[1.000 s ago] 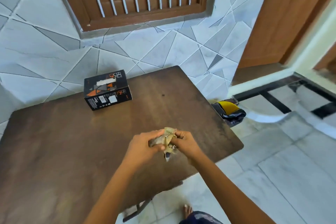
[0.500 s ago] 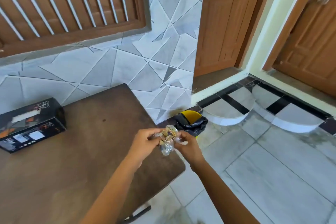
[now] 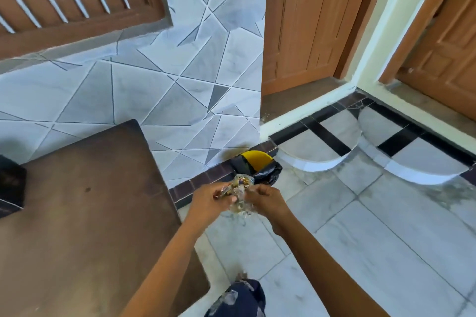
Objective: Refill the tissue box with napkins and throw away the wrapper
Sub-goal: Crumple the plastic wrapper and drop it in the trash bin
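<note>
A crumpled clear plastic wrapper (image 3: 239, 192) with gold print is squeezed between both my hands. My left hand (image 3: 210, 201) grips its left side and my right hand (image 3: 268, 199) grips its right side. They hover over the floor just past the table's right edge. Just beyond them a yellow bin (image 3: 255, 161) lined with a black bag stands on the floor against the wall. The black tissue box (image 3: 10, 185) rests on the brown table (image 3: 90, 201) at the far left, cut off by the frame edge.
A tiled wall with a barred wooden window rises behind the table. Wooden doors (image 3: 306, 23) stand at the right behind a raised black-and-white step (image 3: 334, 136). Pale floor tiles spread to the right. My knee in patterned cloth (image 3: 239, 298) shows at the bottom.
My view has swung right, away from the table. Both hands with the wrapper have moved off the tabletop toward the yellow bin. The tissue box has slid to the left frame edge.
</note>
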Action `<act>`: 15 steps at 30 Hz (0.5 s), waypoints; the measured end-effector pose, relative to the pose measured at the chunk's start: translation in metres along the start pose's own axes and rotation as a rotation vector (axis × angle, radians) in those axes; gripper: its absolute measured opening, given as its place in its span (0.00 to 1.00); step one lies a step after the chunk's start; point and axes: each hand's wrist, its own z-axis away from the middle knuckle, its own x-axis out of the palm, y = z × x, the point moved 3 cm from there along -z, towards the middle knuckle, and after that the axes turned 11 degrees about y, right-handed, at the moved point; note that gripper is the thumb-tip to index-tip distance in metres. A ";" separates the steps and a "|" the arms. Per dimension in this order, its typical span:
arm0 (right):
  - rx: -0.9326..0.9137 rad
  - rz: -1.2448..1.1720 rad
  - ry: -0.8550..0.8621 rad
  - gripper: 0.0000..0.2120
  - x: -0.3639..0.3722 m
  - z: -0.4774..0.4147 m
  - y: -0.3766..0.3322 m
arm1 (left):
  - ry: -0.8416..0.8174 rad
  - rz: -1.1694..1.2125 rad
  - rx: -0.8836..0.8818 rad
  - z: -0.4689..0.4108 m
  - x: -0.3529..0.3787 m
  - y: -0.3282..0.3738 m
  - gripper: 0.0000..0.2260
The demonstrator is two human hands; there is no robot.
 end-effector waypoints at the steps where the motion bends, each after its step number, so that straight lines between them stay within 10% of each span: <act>1: 0.038 -0.011 -0.045 0.03 0.000 -0.011 0.000 | 0.017 0.034 -0.067 -0.013 0.005 -0.008 0.10; 15: 0.227 0.279 -0.098 0.04 -0.006 -0.259 -0.014 | 0.111 0.332 -0.560 -0.223 0.100 -0.086 0.14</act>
